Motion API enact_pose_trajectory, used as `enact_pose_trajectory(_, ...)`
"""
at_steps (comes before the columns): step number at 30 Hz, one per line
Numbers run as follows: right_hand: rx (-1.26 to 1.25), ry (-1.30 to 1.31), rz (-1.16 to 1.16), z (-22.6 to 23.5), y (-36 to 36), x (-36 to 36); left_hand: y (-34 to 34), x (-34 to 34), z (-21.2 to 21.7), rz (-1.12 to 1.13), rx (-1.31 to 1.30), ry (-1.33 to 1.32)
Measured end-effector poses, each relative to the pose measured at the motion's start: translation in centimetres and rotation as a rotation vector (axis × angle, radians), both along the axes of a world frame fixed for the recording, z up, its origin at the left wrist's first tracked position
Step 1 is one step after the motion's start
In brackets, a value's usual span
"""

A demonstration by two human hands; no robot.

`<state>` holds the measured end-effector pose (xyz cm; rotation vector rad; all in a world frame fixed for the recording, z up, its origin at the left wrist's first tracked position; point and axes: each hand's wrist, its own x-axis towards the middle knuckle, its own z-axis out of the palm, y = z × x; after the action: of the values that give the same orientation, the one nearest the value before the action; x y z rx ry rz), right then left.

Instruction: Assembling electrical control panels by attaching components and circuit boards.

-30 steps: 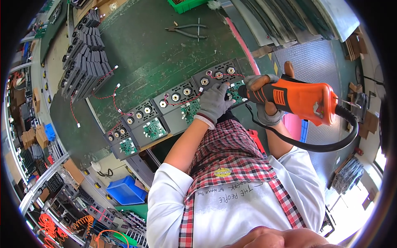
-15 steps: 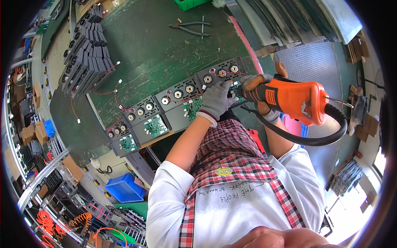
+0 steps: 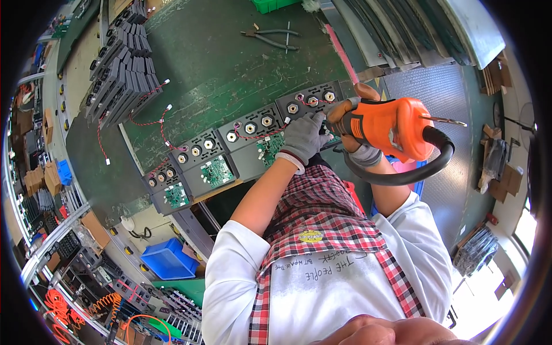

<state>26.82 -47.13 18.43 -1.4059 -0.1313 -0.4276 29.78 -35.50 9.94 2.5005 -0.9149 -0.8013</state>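
Note:
My left hand (image 3: 303, 137), in a grey glove, rests over a dark grey housing at the right of a row, its thumb and fingers apart by the front end of the tool. My right hand (image 3: 361, 150), in a grey glove with brown fingertips, is wrapped round the front of an orange electric screwdriver (image 3: 397, 126). A thick black cable (image 3: 411, 177) loops from its rear, where a metal rod (image 3: 445, 121) sticks out. The screwdriver's tip is hidden behind my hands. Beside my left hand lies a green circuit board (image 3: 270, 149) in its housing.
More grey housings (image 3: 201, 150) with brass fittings and circuit boards line the bench's near edge. Beyond lie pliers (image 3: 270, 39), red twisted wires (image 3: 163, 123) and stacked grey housings (image 3: 129, 86). A green bin (image 3: 270, 4) stands at the back, a blue bin (image 3: 169, 260) lower left.
The screwdriver's rear end and cable have swung to the left, my right hand moving slightly with them. My left hand stays at the same housing. The whole view has shifted a little.

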Motion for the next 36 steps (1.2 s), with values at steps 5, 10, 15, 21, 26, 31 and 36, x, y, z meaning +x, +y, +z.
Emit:
enact_pose_trajectory(5,-0.046,-0.026,0.046,1.7,-1.1,-0.3,-0.1,-0.1,1.1,0.013,0.004,-0.066)
enact_pose_trajectory(10,0.273,-0.371,-0.010,5.7,-1.8,-0.3,2.2,0.6,4.4,0.352,-0.492,0.303)
enact_pose_trajectory(15,0.242,-0.287,0.024,7.8,-3.4,-2.8,2.7,-1.2,7.3,0.890,-0.916,1.271)
enact_pose_trajectory(21,0.304,-0.319,-0.002,8.1,-3.1,-4.4,3.4,-1.8,7.4,0.720,-0.844,1.536)
enact_pose_trajectory(26,0.344,-0.345,0.004,7.8,-3.2,-4.9,3.6,-2.4,6.3,0.810,-0.891,1.561)
enact_pose_trajectory(31,0.312,-0.362,0.119,8.2,-3.7,-4.7,2.9,-3.2,7.3,1.007,-0.943,1.548)
enact_pose_trajectory(36,0.324,-0.345,0.022,8.7,-3.2,-5.2,3.0,-3.8,6.7,0.970,-1.072,1.612)
